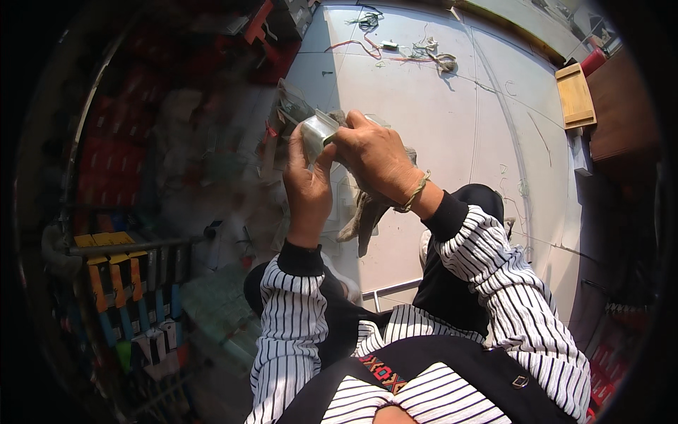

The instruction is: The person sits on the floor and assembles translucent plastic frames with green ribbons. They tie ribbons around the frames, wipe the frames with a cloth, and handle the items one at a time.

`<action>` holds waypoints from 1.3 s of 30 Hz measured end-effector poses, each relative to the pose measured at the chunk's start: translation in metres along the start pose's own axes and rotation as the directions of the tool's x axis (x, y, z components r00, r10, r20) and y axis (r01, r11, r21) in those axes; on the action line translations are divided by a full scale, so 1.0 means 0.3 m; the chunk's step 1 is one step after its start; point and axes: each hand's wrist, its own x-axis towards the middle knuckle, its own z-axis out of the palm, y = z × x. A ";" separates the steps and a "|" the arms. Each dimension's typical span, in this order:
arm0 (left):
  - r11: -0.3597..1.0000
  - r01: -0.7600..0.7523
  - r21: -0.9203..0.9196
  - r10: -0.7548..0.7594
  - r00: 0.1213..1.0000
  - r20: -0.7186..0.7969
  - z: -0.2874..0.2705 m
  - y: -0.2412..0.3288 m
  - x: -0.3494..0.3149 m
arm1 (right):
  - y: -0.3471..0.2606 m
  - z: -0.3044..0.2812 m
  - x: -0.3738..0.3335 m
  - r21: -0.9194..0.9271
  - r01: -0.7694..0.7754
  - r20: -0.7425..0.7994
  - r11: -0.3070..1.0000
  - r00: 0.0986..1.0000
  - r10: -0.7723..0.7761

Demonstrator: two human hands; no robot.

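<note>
My left hand (309,192) is closed on a small clear box-like piece (318,134), apparently plastic or glass, with its thumb and fingers at the sides. Right beside it, my right hand (378,157) is closed around a grey-brown rag (366,215) that hangs down below the palm. The right fingertips meet the edge of the clear piece; how far the rag reaches between them is hidden. Behind the hands a similar clear piece (293,102) shows. More clear pieces, partly covered by my arms, lie below.
In shade at the left are red boxes (113,159) and a rack of orange, blue and grey packages (134,283). Strings and scraps (441,62) lie on the sunlit tiled floor (438,127). At the right a small wooden stool (575,95) stands by brown furniture (628,106).
</note>
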 end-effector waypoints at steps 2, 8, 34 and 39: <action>0.994 -0.046 0.097 0.048 0.999 -0.016 0.015 0.011 -0.009 | 0.037 -0.027 0.032 -0.066 -0.185 -0.044 0.980 0.982 0.183; 0.982 0.038 -0.185 -0.036 0.999 0.009 0.013 -0.005 -0.017 | -0.050 0.007 -0.008 0.219 -0.121 0.201 0.968 0.977 0.077; 0.980 0.018 -0.198 -0.055 0.982 -0.181 -0.108 -0.047 0.067 | 0.077 -0.114 -0.006 0.729 -0.191 0.374 0.657 0.915 -0.149; 0.997 0.013 -0.082 -0.018 0.998 -0.064 -0.052 -0.023 0.035 | 0.016 -0.082 0.018 0.669 -0.213 -0.007 0.712 0.956 0.293</action>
